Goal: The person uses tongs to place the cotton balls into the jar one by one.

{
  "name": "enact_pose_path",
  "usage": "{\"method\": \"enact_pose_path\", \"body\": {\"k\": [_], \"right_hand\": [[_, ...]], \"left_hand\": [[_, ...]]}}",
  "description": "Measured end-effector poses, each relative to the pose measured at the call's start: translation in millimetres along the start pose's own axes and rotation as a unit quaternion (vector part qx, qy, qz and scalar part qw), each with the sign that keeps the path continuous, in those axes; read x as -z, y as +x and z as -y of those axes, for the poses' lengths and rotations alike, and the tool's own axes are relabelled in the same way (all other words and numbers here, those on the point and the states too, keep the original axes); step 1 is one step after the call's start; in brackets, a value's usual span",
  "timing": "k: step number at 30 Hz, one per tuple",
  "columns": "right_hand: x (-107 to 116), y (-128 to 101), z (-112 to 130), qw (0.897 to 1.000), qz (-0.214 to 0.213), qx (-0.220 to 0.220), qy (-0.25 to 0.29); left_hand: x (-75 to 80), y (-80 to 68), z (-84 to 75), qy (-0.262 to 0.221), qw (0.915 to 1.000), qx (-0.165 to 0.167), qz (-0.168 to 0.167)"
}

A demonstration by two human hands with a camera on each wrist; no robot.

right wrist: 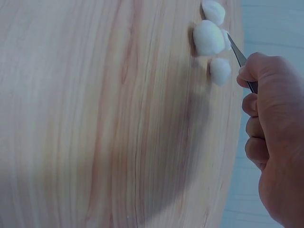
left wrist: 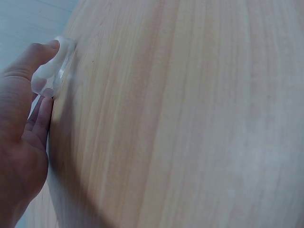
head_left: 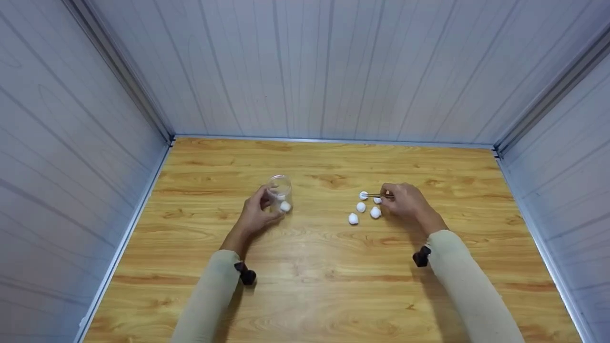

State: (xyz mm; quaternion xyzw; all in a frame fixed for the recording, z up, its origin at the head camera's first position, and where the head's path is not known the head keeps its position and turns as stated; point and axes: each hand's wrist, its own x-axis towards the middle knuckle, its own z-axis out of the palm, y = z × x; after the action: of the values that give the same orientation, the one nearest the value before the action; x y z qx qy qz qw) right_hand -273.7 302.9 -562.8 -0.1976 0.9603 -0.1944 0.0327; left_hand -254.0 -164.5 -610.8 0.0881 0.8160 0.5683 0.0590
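Note:
My left hand grips a clear cup around its side, thumb on the near side. White cotton balls show through the cup's wall; in the left wrist view the cup is partly hidden by the thumb. On the right, my right hand pinches metal tweezers between thumb and forefinger, the other fingers curled. Their tips reach a cotton ball at the far side of a small group. Closer in lie several more cotton balls, among them a larger one.
The wood-grain table is bounded by a pale panelled wall at the back and by others at left and right. A metal strip runs along the table's back edge. Bare tabletop separates the cup from the cotton balls.

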Motion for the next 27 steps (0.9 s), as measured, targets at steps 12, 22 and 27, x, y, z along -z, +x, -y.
{"method": "enact_pose_path", "body": {"k": [12, 22, 27], "right_hand": [[0.8, 0.3, 1.0, 1.000, -0.014, 0.019, 0.000], [5.9, 1.0, 1.4, 0.999, -0.026, 0.022, 0.011], [13.0, 2.7, 3.3, 0.999, -0.036, 0.022, 0.008]], "left_hand": [[0.2, 1.2, -0.3, -0.003, 1.0000, -0.004, -0.002], [0.5, 0.2, -1.6, 0.002, 1.0000, 0.008, 0.003], [0.1, 0.0, -1.8, 0.001, 1.0000, 0.010, -0.002]]}}
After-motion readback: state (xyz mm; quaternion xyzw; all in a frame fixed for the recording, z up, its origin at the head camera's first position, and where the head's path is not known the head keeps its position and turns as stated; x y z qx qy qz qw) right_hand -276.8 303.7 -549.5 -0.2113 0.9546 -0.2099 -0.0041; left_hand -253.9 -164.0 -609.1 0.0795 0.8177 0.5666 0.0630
